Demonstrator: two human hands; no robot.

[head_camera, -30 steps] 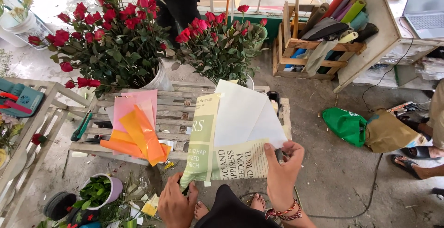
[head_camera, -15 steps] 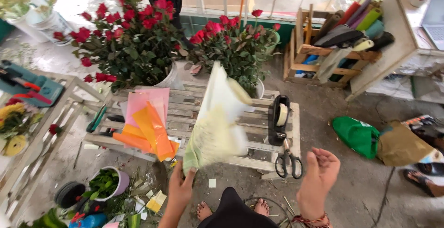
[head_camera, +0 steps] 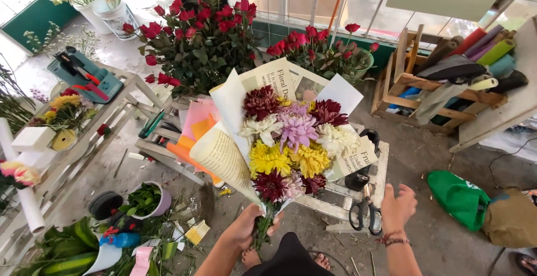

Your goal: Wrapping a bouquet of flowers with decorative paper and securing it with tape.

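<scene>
Left hand (head_camera: 246,232) was clamped around the stems at the base of the bouquet (head_camera: 291,141), holding it upright and tipped slightly away from the camera, over the near edge of the white slatted table (head_camera: 335,203). Bouquet: mixed chrysanthemums, dark red, white, lilac and yellow, wrapped in printed newspaper-style paper (head_camera: 221,155) that flared out into points around the heads. Right hand (head_camera: 398,206) was free, fingers spread and slightly curled, holding nothing, hovering just beside the black-handled scissors (head_camera: 366,211) lying on the table's right end; could not tell if it touched them. A dark tape roll (head_camera: 363,158) sat on the table just behind the scissors, partly hidden by the wrap. Pink and orange paper sheets (head_camera: 196,127) lay on the table behind the bouquet, to its left. Two buckets of red roses (head_camera: 207,41) stood beyond the table. Left side: white rack (head_camera: 84,141) with yellow flowers and a teal tool (head_camera: 84,77) on it. Floor near left: lilac pot (head_camera: 148,197) with green cuttings, leaf scraps around it. Right: wooden crate (head_camera: 442,91) holding paper rolls, green bag (head_camera: 461,197) on the floor well apart from the table.
</scene>
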